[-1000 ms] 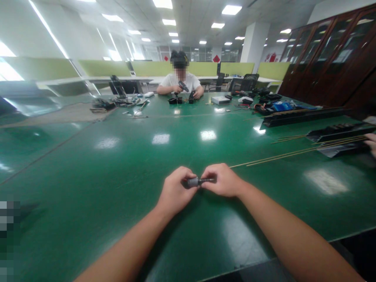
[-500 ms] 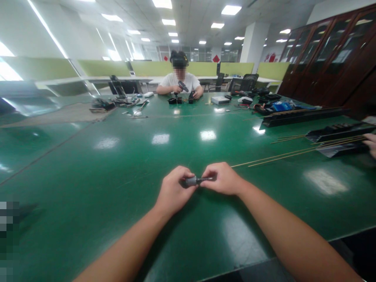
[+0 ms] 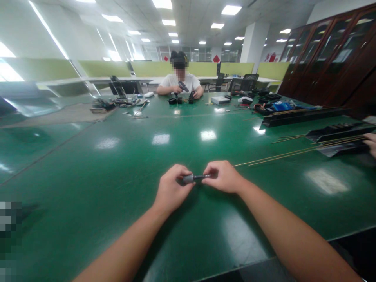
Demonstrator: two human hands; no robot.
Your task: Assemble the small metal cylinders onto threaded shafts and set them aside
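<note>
Slightly farther apart than before, left hand (image 3: 172,187) pinches the cylinder (image 3: 188,178), right hand (image 3: 225,177) its shaft (image 3: 199,177); more shaft shows, seemingly joined to the cylinder.

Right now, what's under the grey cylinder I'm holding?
Green tabletop shows below the grey cylinder. Your left hand covers its left end and whatever lies directly beneath that.

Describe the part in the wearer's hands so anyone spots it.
Over the glossy green table, find the wearer's bare left hand and right hand. They hold a small grey cylinder with a thin dark shaft, stubby unlike the long brass-coloured rods.
</note>
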